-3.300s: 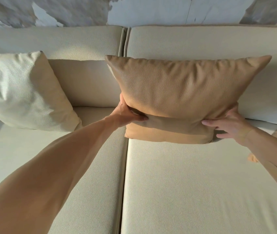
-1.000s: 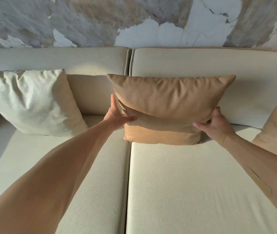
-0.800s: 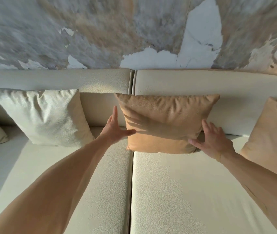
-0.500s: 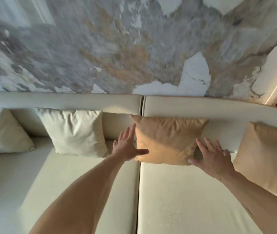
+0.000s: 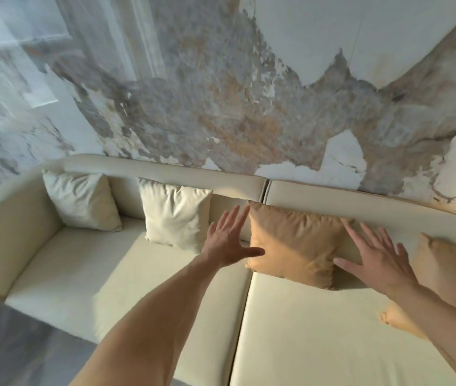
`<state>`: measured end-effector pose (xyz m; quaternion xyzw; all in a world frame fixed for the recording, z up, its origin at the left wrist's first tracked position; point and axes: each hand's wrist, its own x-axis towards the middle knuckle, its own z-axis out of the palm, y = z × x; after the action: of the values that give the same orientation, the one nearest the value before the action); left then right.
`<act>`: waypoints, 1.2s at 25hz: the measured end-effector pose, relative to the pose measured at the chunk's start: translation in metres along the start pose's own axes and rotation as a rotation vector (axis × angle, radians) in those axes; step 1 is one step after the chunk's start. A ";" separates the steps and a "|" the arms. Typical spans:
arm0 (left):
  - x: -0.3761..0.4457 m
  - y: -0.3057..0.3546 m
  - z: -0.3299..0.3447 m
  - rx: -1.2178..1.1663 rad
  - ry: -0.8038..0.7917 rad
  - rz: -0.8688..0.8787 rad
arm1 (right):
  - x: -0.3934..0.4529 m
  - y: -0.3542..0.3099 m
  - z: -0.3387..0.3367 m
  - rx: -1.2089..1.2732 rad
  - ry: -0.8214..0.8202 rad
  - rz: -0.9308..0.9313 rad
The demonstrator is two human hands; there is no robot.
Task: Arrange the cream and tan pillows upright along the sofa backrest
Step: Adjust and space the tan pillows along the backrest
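A tan pillow (image 5: 293,243) stands upright against the cream sofa backrest (image 5: 332,200), just right of the cushion seam. My left hand (image 5: 228,240) hovers open at its left edge, fingers spread, holding nothing. My right hand (image 5: 374,256) is open at the pillow's right edge, also empty. Two cream pillows lean upright on the backrest to the left: one (image 5: 175,214) near the middle, another (image 5: 80,200) by the armrest. A second tan pillow (image 5: 449,277) leans at the far right, partly hidden behind my right forearm.
The sofa's rounded left armrest (image 5: 4,235) curves forward. Wide cream seat cushions (image 5: 318,330) lie in front of the pillows. Behind the sofa rises a mottled, peeling-look wall (image 5: 235,107). Grey floor (image 5: 12,344) shows at bottom left.
Both hands let go of the tan pillow, opened and drew back from it. The view pulled back and tilted up, bringing the left cream pillows and the armrest into sight.
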<state>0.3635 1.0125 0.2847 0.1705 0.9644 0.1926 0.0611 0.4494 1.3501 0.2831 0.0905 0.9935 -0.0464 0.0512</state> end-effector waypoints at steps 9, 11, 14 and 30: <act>-0.057 0.140 0.016 0.064 0.097 0.044 | -0.108 0.162 -0.064 -0.038 0.084 0.076; -0.056 0.171 0.022 0.076 0.103 0.074 | -0.130 0.200 -0.072 -0.047 0.085 0.128; -0.050 0.210 0.030 0.061 0.084 0.117 | -0.160 0.248 -0.077 -0.044 0.065 0.208; 0.022 0.301 0.099 -0.078 -0.089 0.305 | -0.189 0.322 -0.054 -0.022 -0.002 0.464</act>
<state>0.4531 1.3160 0.3104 0.3208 0.9155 0.2291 0.0804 0.6886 1.6376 0.3307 0.3159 0.9465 -0.0228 0.0624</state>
